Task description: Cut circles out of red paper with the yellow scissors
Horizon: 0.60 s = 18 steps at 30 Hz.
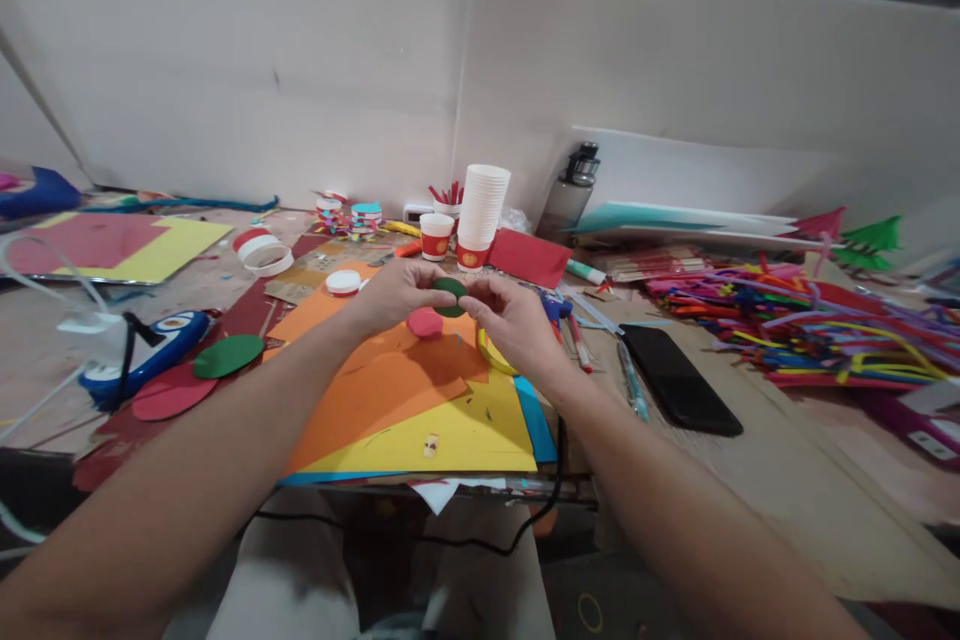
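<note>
- Nearest the camera: two bare forearms, left [187, 465] and right [690, 490], reaching forward over the bench [780, 440].
- Far left: pink and yellow sheets [196, 255], flat, one overlapping the other.
- Left: a blue-and-white device [161, 350], with a white plug [91, 335] just beside it.
- Beside these: a large green oval [229, 357] overlapping a large pink oval [171, 395].
- Behind the left forearm: red-and-white cup rings [264, 255], tipped over.
- Centre left: a white round piece [343, 281], on or at the edge of the orange paper [360, 415].
- Centre: left hand [397, 298], fingers and thumb pinched on a small dark-green disc [450, 296], raised above the papers between both hands.
- Beneath it: a small pink disc [425, 323]; orange paper over a yellow sheet [465, 440], with a blue sheet [537, 425] showing at the edge.
- Behind the hands: one red-and-white cup [436, 240] and a tall stack of cups [484, 205], both upright.
- Centre right: right hand [517, 318], fingers and thumb likewise closed on the same disc.
- Right: a red card [531, 258], a grey bottle [570, 195] behind it.
- Further right: a black phone [679, 378], lying flat.
- Far right: a heap of multicoloured fuzzy stems [810, 320].
</note>
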### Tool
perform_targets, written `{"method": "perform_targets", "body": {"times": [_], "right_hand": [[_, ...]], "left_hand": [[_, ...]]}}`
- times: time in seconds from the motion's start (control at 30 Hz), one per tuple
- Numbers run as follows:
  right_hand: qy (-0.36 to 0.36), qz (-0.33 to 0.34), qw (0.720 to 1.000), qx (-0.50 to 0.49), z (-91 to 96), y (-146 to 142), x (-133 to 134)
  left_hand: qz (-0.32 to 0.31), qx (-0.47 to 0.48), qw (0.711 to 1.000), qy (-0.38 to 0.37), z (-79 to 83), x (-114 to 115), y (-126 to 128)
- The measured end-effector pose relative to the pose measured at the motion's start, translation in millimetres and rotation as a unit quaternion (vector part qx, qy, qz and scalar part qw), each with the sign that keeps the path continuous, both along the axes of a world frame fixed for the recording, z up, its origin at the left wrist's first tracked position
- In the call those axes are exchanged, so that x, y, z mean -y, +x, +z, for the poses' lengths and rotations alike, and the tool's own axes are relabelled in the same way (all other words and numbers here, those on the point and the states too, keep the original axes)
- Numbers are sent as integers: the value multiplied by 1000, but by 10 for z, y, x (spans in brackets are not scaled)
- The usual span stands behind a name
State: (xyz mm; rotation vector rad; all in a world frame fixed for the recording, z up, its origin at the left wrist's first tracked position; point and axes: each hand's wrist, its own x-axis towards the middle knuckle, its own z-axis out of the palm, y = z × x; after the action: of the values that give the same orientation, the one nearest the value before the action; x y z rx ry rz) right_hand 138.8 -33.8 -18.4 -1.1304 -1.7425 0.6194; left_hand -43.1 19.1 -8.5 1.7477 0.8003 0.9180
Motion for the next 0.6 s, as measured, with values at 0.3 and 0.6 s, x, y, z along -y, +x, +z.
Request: {"method": "perform_targets", "body": {"times": [0.3,0.6], "right_hand": [[-66,-15,985,-160,-99,-5,-61],[-112,-32,960,-254,-91,5,-88]], "left_hand": [[40,67,994,-71,-95,51,123],[0,153,971,-183,-118,32,129]]}}
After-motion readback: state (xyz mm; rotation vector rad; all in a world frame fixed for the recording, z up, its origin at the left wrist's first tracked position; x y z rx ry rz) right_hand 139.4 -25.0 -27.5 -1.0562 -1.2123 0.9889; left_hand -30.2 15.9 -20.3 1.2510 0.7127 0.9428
